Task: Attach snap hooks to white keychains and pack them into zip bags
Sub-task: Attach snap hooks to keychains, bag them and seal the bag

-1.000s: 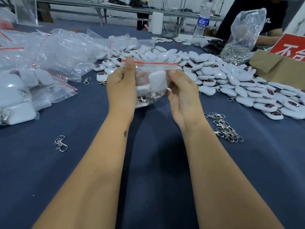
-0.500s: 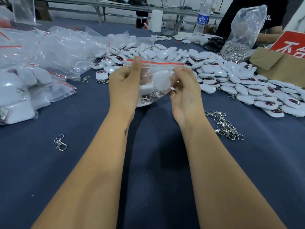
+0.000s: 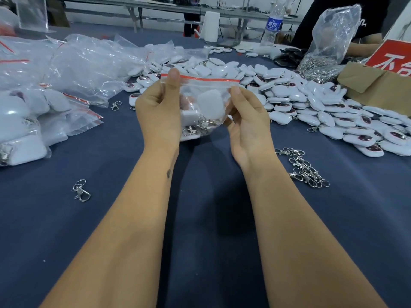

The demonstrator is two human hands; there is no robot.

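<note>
A small clear zip bag (image 3: 201, 101) with a red strip along its top edge is held up above the blue table (image 3: 200, 218), between both hands. The left hand (image 3: 159, 116) is curled round the bag's left side, its thumb pressed against the red strip at the top left corner. The right hand (image 3: 249, 127) pinches the bag just below the strip at the top right corner, the remaining fingers loosely bent behind the bag. Inside the bag, white keychains (image 3: 210, 103) are seen with metal snap hooks (image 3: 200, 127) gathered at the bottom. Whether the seal is fully pressed closed cannot be told from this view. A large heap of loose white keychains (image 3: 311, 103) is spread across the table behind and to the right of the hands. A cluster of loose snap hooks (image 3: 304, 167) lies near the right forearm, and a single snap hook (image 3: 81, 191) lies well apart on the left. Filled bags (image 3: 24, 134) and empty plastic bags are piled at the left edge. A cardboard box (image 3: 375, 85), a tall clear bag of metal parts (image 3: 329, 43) and a water bottle (image 3: 272, 25) stand at the far right.
</note>
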